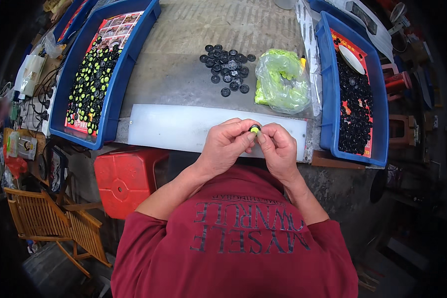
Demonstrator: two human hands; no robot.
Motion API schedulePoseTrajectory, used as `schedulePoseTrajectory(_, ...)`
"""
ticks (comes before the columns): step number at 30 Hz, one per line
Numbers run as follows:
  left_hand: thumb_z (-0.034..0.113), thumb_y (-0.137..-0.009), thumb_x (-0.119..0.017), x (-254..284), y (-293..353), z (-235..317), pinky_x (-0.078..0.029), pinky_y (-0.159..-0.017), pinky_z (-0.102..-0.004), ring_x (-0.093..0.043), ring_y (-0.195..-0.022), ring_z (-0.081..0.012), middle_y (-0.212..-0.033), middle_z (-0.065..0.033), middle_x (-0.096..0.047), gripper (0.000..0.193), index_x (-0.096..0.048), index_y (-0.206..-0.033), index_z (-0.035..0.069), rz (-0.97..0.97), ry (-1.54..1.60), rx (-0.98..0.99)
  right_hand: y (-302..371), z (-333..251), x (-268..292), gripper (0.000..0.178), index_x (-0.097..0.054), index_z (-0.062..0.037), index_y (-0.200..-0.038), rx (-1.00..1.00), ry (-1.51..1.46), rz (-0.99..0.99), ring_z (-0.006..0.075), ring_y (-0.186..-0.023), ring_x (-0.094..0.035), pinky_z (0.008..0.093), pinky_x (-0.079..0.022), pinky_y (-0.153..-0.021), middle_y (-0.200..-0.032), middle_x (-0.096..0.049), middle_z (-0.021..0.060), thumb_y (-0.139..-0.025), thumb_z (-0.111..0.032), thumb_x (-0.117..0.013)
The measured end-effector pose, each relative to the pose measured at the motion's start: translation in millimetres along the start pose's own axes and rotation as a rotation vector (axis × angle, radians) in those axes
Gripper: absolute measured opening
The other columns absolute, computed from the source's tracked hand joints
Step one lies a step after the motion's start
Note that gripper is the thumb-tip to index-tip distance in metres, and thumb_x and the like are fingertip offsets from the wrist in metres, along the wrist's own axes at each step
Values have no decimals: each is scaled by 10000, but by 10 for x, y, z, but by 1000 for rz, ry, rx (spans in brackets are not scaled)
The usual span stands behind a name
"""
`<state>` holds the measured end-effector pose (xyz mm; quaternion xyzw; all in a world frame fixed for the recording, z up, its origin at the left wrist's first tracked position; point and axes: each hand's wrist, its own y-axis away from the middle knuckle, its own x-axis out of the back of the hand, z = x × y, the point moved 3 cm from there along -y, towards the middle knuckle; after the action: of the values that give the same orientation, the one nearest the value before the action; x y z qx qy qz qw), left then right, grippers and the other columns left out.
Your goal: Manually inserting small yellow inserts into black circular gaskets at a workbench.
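Note:
My left hand and my right hand meet above the near edge of the table. Between their fingertips they pinch a small black wheel-like disc with a yellow-green piece at its centre. Both thumbs press near the green piece. Beyond my hands lies a loose pile of black round discs. To the right of the pile, a clear plastic bag holds many yellow-green pieces. A white strip runs along the table's front edge beneath my hands.
At left, a blue tray holds black discs with green centres. Another blue tray at right contains black discs and a white oval dish. Below the table stand a red stool and a wooden chair.

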<state>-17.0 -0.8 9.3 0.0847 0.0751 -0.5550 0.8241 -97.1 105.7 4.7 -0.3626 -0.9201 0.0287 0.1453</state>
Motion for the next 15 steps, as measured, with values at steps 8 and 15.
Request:
schedulePoseTrajectory(8, 8, -786, -493, -31, 12, 46, -414, -539, -174, -483, -602, -52, -766, -19, -508, 162, -557, -931, -25, 15, -22, -32, 11, -31, -27, 47, -501, -10, -744, 116, 29, 66, 131, -549, -479, 245, -384, -485, -646, -510, 62, -757, -34, -539)
schedulePoseTrajectory(15, -9, -780, -480, -39, 6, 68, -406, -533, -170, -478, -601, -52, -772, -23, -503, 155, -554, -913, -36, 18, 30, 0, 1, -88, -29, 45, -497, -9, -754, 141, 48, 89, 148, -549, -495, 251, -393, -487, -645, -511, 72, -748, -16, -541)
